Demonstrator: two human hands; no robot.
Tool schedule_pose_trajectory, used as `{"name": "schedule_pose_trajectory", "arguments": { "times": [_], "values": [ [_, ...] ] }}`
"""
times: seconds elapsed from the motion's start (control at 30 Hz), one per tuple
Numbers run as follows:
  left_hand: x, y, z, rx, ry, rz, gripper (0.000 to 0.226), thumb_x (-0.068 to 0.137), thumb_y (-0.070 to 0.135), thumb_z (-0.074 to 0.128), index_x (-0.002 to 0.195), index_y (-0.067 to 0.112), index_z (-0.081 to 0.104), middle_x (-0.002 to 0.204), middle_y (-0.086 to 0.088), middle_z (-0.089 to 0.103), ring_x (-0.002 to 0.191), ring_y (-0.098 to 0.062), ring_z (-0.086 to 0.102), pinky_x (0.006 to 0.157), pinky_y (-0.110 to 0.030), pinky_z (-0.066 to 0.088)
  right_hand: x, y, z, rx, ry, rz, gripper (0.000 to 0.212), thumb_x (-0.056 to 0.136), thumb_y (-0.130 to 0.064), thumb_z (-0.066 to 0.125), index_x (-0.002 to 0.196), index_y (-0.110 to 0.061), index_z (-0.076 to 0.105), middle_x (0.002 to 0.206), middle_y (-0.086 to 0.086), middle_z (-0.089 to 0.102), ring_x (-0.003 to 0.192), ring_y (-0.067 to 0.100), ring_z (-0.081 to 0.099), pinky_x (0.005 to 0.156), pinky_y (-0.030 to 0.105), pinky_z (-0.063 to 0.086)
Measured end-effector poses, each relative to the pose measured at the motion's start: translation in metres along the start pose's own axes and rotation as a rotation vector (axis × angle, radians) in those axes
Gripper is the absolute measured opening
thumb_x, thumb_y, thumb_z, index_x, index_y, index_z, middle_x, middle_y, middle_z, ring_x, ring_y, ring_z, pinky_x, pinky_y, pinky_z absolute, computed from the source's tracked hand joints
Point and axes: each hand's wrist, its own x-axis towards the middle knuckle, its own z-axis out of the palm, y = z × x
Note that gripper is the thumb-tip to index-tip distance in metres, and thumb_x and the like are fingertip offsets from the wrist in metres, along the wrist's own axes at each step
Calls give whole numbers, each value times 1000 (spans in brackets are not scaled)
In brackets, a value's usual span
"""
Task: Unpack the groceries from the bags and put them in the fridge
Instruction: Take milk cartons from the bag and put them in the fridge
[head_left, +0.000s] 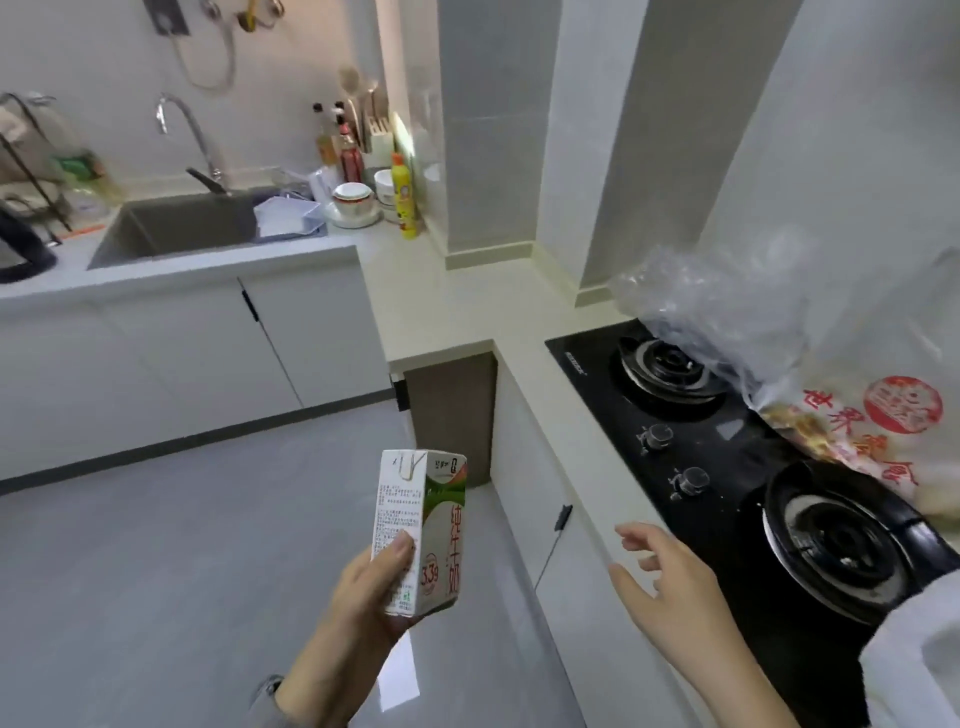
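Note:
My left hand (358, 603) grips a small white and green milk carton (421, 530) with red lettering, held upright over the grey floor, thumb across its side. My right hand (670, 582) hovers open beside the counter front, fingers spread and holding nothing. On the black gas hob (727, 447) at the right lies a clear plastic grocery bag (737, 322) and a white bag with red printing (883, 415), covering the back of the stove. No fridge is in view.
A sink (182, 228) with a tall tap (187, 130) sits at the back left. Bowls, bottles and a yellow dish-soap bottle (405, 197) crowd the corner counter. White cabinets (208, 353) run along both walls, with open floor (182, 545) between them.

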Motion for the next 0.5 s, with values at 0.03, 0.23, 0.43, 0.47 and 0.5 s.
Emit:
{"name": "schedule_pose_trajectory", "arguments": {
  "times": [0.03, 0.23, 0.43, 0.47, 0.5],
  "values": [
    [-8, 3, -19, -27, 44, 23, 85, 26, 54, 90, 100, 16, 70, 101, -13, 73, 90, -26, 71, 72, -41, 60, 2, -10, 13, -37, -26, -30, 31, 90, -26, 61, 119, -34, 53, 112, -18, 55, 101, 5, 53, 85, 22, 44],
    [-68, 13, -111, -158, 299, 157, 61, 50, 41, 78, 104, 14, 68, 100, -15, 73, 91, -27, 70, 67, -37, 60, 14, -81, 94, -148, -222, -263, 28, 92, -28, 58, 120, -31, 54, 109, -16, 55, 98, 4, 51, 79, 17, 39],
    [-144, 10, -149, -355, 470, 263, 84, 4, 38, 95, 79, 7, 76, 88, -24, 72, 74, -36, 71, 57, -45, 60, 12, -174, 169, -276, -527, -583, 20, 92, -33, 56, 110, -41, 51, 105, -20, 58, 94, 0, 53, 76, 12, 38],
    [-156, 9, -153, -386, 502, 287, 87, -1, 37, 94, 76, 3, 75, 85, -27, 71, 69, -37, 71, 55, -46, 59, 10, -190, 182, -303, -575, -645, 20, 92, -35, 56, 110, -42, 51, 105, -21, 57, 94, 0, 53, 76, 12, 39],
    [-168, 6, -156, -409, 541, 307, 91, -5, 35, 94, 78, 1, 74, 83, -29, 70, 67, -39, 70, 53, -47, 58, 7, -205, 193, -327, -624, -703, 21, 92, -37, 55, 112, -43, 51, 106, -21, 57, 95, -1, 53, 76, 12, 39]
  ]
}}
